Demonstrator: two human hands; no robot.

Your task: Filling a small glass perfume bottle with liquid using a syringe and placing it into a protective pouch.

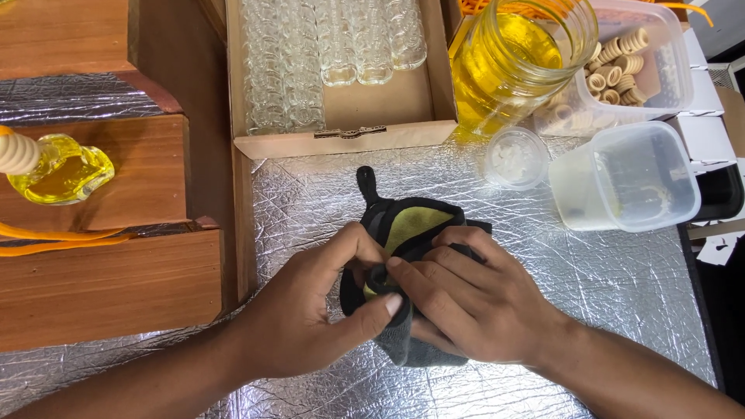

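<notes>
A dark grey cloth with a yellow-green inner side (407, 225) lies bunched on the silver foil surface (605, 295) at the centre. My left hand (310, 310) pinches its lower left part, thumb pressed against the fold. My right hand (473, 299) lies over the cloth's right side, fingers closed on it. Something small is wrapped inside the cloth between my fingers; I cannot tell what it is.
An open cardboard box (341, 116) of several small clear glass bottles stands at the back. A large jar of yellow liquid (516, 62), a small clear lid (516, 159), an empty plastic tub (628, 178) and a tub of wooden rings (628, 62) sit right. A filled small bottle (58, 167) rests on wooden steps left.
</notes>
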